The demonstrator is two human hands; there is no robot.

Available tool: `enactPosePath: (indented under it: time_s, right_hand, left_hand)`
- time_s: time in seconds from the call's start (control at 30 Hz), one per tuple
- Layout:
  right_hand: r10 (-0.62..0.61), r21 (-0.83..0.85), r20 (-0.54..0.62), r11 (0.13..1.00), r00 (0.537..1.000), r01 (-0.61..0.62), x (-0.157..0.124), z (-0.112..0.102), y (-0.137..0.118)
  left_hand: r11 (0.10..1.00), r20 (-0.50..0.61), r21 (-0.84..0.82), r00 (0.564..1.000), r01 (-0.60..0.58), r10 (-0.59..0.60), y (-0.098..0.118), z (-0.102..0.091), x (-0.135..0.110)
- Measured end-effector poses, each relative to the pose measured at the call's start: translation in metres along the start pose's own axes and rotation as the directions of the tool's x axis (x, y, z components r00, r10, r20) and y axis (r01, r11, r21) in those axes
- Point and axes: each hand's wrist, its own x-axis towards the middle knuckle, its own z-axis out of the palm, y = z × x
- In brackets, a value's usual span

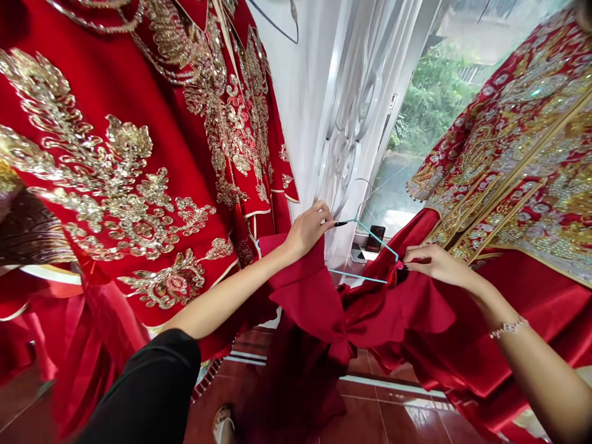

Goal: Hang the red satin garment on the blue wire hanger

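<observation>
Two bare hands work at a light-blue wire hanger (377, 239) held tilted in mid-air. The left hand (308, 231) is closed in a pinch on one shoulder of the hanger, its fingertips covering the wire's end. The right hand (437, 265), with a beaded bracelet (509, 328) on its wrist, grips a red satin garment (314, 296) at the hanger's other shoulder, where folds hide the wire's end. The satin falls in loose, ruffled folds below the hanger, and its lower part is lost among shadows and other cloth.

A black sleeve (148, 382) covers the left upper arm. Gold-embroidered red robes (115, 185) hang on the left, and a sequinned robe (518, 154) hangs on the right. Behind the hands are a sheer white curtain (333, 123) and a window (416, 123). Two small objects on the sill, one a dark phone (375, 238), are partly hidden. Below lies a glossy red tile floor (365, 419), with a shoe (222, 424) cut off by the bottom edge.
</observation>
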Motion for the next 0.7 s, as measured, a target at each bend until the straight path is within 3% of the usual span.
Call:
enactPosePath:
  time_s: [0.4,0.7]
  right_hand:
    - [0.028,0.001,-0.096,1.0,0.995,-0.029,-0.014,-0.002,-0.003]
    - [-0.033,-0.002,-0.048,0.999,0.998,0.033,0.013,0.009,-0.01]
  left_hand:
    - [1.0,-0.008,0.012,1.0,-0.007,0.008,0.014,-0.005,0.001]
    - [0.999,-0.041,0.042,0.999,-0.01,0.012,-0.015,-0.017,-0.014]
